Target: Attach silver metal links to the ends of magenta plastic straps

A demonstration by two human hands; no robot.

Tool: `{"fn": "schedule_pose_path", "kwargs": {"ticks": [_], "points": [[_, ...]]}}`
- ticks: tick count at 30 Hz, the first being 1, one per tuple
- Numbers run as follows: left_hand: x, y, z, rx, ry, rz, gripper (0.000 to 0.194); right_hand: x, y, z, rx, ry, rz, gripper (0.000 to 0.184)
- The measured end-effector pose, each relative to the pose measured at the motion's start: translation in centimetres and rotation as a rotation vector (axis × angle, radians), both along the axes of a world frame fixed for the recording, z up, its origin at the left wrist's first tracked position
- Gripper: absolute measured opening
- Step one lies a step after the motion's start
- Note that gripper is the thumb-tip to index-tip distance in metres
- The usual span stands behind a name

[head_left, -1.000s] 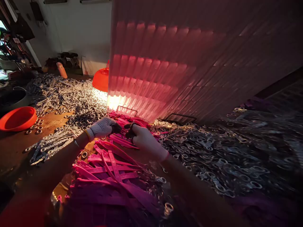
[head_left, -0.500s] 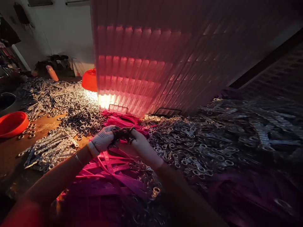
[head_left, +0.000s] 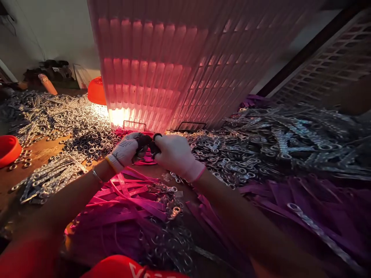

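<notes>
My left hand (head_left: pixel 126 148), in a white dotted glove with dark fingertips, is closed in a pinch at the middle of the view. Right beside it, my right hand (head_left: pixel 174 154), also in a white glove, has its fingers curled in, knuckles up. Their fingertips meet around something small and dark that I cannot make out. Bright pink straps (head_left: pixel 130 193) lie heaped below the hands, several with metal rings (head_left: pixel 175 212) at their ends. More pink strap shows just behind the fingers.
Ringed metal strips (head_left: pixel 55 175) lie at left, loose rings (head_left: pixel 92 143) behind them. A larger metal heap (head_left: pixel 255 143) and purple straps (head_left: pixel 313 200) spread to the right. A translucent ribbed panel (head_left: pixel 145 69) stands behind, by an orange lamp (head_left: pixel 97 90). An orange bowl (head_left: pixel 10 150) sits far left.
My right hand has turned knuckles up and risen slightly, its fingers curling in against the left. The view has shifted right, and a red item with white lettering now shows at the bottom.
</notes>
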State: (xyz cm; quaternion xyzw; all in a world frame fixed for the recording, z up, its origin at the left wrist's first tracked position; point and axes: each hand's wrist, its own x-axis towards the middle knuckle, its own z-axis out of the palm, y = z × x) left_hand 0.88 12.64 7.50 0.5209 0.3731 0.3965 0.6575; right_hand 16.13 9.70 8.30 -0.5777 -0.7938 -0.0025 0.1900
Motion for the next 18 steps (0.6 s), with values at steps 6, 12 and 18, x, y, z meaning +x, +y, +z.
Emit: {"fn": "schedule_pose_path", "kwargs": {"ticks": [6,12,18], "points": [[2.8,1.5,-3.1,-0.278,-0.037,-0.01,0.025,2.3,0.2,-6.6,-0.073,0.471,-0.189,0.027],[4.2,4.8,-7.8,-0.136,0.166,0.024,0.015,5.8,-1.0,-10.7,-0.147,0.139,-0.181,0.025],[8.1,4.9,-11.4,0.092,0.406,-0.046,0.029,6.3,-1.1,-13.0,-0.273,-0.083,-0.187,0.023]]}}
